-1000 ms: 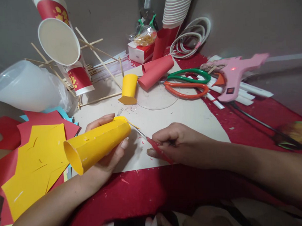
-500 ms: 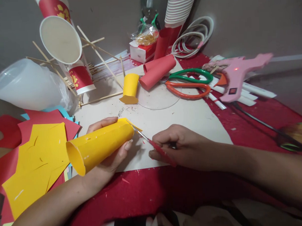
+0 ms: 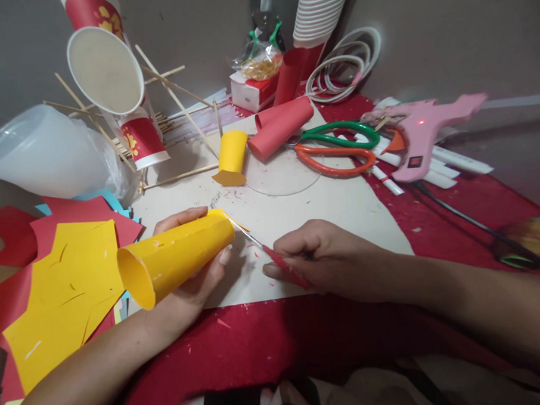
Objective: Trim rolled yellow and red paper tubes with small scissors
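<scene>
My left hand is wrapped around a yellow paper tube from below and behind, its wide mouth facing me at the left. My right hand grips small scissors with red handles. Their metal blades reach to the tube's far right end, where a narrow yellow strip of paper stands off the edge. A shorter yellow paper tube stands beyond my hands, next to rolled red paper tubes.
Cut red and yellow paper sheets are piled at left. Large scissors with green and orange handles and a pink glue gun, its light on, lie at right. Behind are paper cups, wooden sticks and coiled cable.
The yellow tube and the scissors have shifted slightly to the left. The blades sit a little differently at the tube's end, and the paper strip there looks narrower.
</scene>
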Action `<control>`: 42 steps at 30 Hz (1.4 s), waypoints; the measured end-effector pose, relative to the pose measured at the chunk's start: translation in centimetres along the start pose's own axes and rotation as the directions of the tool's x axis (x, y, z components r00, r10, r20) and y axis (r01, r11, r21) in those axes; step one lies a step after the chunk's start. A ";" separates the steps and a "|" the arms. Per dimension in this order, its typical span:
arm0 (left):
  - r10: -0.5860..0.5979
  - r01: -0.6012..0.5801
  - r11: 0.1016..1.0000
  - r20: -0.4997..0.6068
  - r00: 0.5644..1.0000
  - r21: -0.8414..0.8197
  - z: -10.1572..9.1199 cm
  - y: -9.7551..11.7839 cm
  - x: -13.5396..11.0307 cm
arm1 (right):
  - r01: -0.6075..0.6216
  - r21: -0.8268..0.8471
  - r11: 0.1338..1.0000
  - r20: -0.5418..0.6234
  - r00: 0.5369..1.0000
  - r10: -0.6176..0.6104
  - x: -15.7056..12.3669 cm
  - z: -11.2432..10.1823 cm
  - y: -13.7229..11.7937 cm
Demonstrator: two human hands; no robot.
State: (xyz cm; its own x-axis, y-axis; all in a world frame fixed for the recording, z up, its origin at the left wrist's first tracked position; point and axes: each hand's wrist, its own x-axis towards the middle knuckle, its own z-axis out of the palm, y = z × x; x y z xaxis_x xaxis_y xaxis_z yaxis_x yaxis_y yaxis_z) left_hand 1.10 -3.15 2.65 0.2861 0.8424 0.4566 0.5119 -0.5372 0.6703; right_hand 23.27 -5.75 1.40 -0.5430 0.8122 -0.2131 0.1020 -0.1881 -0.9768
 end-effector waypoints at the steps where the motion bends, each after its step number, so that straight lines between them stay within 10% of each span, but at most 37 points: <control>1: -0.003 0.003 1.000 -0.001 1.000 -0.019 0.0 -0.1 0.1 | -0.059 0.026 0.998 0.011 0.998 0.059 0.0 0.0 -0.2; 19: -0.014 0.013 0.998 -0.013 1.000 -0.069 0.0 -0.9 0.0 | -0.078 0.043 0.996 0.033 0.997 0.076 0.3 0.2 -0.3; 42: 0.038 -0.040 0.997 -0.029 0.999 -0.072 -0.1 -0.8 -0.5 | 0.371 -0.405 0.836 -0.010 0.912 -0.410 -0.1 0.0 1.2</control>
State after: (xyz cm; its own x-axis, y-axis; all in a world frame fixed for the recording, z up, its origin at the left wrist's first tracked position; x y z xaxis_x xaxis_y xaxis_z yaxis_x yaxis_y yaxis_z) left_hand 0.43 -3.12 1.93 0.2815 0.8200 0.4983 0.4403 -0.5718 0.6922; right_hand 23.45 -6.03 0.22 -0.5283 0.8236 0.2063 0.2208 0.3679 -0.9032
